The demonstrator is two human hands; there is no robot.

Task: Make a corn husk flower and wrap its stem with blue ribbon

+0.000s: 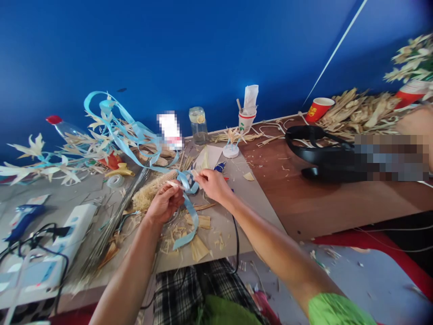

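Observation:
My left hand [165, 201] is closed in a pinch on a thin pale strip [175, 184], perhaps corn husk. My right hand [214, 184], just to its right, pinches a small pale piece [194, 173] between thumb and fingers. Whether the two pieces are joined cannot be made out. A light blue ribbon [192, 216] runs behind and between the hands, its tail lying on the table. Under and around them lie corn husk scraps [199, 248] and a clump of pale fibres [149, 193].
Husk flowers [61, 167] on blue stems crowd the left, near thin wires [111, 225], a glue gun [25, 221] and a power strip [76, 230]. Behind stand a jar [198, 127], a paper cup [246, 122] and a small white stand [230, 152]. Another person's arm [411, 124] reaches in at right.

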